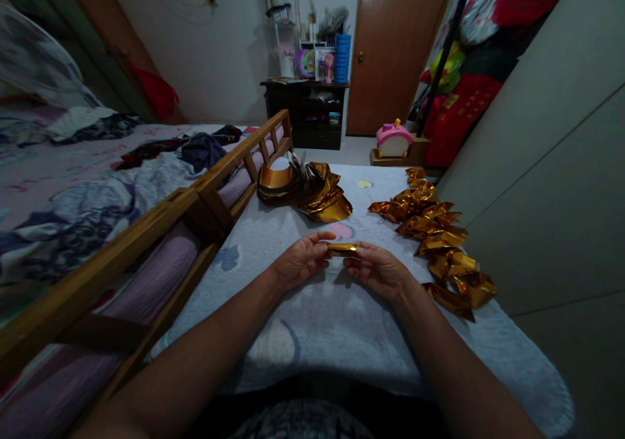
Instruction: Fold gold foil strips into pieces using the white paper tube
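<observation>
Between my two hands I hold a narrow folded strip of gold foil paper (342,248), level above the light blue blanket (322,335). My left hand (303,258) pinches its left end, thumb and fingers closed on it. At the right end, my right hand (378,269) grips it the same way. Beyond my left hand lies a stack of gold foil sheets (322,198), fanned and curling, with a curved gold band at its left. To the right of my right hand, several folded gold foil pieces (442,237) lie in an uneven row.
A wooden bed rail (195,198) runs along the left, with a second bed (43,165) and rumpled bedding behind it. A pale cabinet (551,165) borders the right side. Farther back are a dark stand (305,113), a pink toy case (394,141) and a wooden door (390,48).
</observation>
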### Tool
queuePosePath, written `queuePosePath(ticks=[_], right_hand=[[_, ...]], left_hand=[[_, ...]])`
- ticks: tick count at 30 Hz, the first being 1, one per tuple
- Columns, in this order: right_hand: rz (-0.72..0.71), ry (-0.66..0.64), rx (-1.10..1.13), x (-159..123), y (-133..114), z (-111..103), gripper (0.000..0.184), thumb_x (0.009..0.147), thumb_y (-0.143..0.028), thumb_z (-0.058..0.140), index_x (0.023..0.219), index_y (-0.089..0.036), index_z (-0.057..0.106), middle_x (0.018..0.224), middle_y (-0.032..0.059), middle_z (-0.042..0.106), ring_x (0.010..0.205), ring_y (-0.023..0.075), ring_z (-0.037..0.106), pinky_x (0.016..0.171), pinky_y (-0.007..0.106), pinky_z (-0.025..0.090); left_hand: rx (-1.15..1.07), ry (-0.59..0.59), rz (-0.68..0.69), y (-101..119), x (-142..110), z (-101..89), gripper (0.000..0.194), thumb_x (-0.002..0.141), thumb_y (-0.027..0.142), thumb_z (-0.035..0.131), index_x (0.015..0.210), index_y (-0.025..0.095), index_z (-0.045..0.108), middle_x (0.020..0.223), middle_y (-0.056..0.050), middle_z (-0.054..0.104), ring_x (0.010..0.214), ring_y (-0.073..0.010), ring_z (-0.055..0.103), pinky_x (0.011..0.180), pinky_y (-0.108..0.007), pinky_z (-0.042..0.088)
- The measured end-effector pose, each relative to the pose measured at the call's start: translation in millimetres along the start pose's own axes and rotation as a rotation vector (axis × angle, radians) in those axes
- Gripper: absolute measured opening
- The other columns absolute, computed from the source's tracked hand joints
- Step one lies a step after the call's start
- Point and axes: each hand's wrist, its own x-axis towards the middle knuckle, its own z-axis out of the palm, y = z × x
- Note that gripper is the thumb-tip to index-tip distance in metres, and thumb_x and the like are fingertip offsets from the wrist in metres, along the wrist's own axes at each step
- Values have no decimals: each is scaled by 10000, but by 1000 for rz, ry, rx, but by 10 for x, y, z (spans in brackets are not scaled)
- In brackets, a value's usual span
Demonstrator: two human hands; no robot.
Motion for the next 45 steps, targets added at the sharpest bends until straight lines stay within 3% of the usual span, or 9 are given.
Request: queuePosePath(ticks=[8,24,45], right_hand=[[-12,-21,-22,-23,-27,3,250,692,-204,832,888,-156,685,815,24,710,716,126,673,673,232,551],[-21,-112,-95,3,-10,-76,286,693,-261,883,874,-150,691,801,32,733,738,152,698,685,267,564],[-44,-138,-95,-12,-18,-16,326,658,-269,919,837,-164,668,850,15,712,769,164,710,620,252,571]], left_hand=[[37,16,-37,8,-20,33,429,593,369,941,823,138,663,737,-1,628,667,-80,578,643,-185,469],[13,-83,-67,18,-15,-36,417,560,282,959,801,114,663,722,-9,649,636,-84,585,601,-187,452],[-35,-83,-88,-4,-15,-57,439,600,325,942,829,126,625,755,-25,686,657,-110,653,650,-213,530]])
